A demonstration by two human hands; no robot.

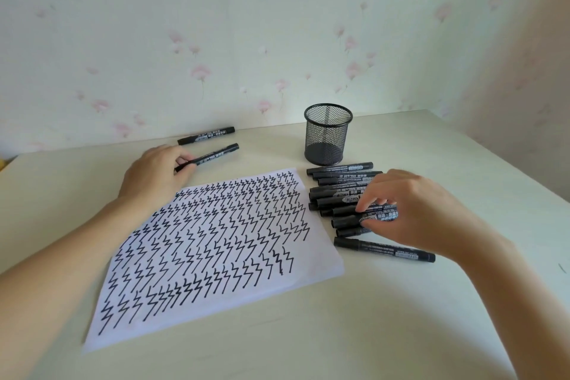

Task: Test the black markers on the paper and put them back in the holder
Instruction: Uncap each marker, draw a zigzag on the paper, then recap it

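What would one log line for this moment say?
left hand: holds marker | right hand: fingers on marker pile | holder: no markers | paper: covered in zigzags

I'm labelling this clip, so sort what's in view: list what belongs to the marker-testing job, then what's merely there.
Belongs to the job:
- marker held by the left hand
- pile of markers under the right hand
- far marker
- paper
- mesh holder

Merely there:
- table
- floral wallpaper
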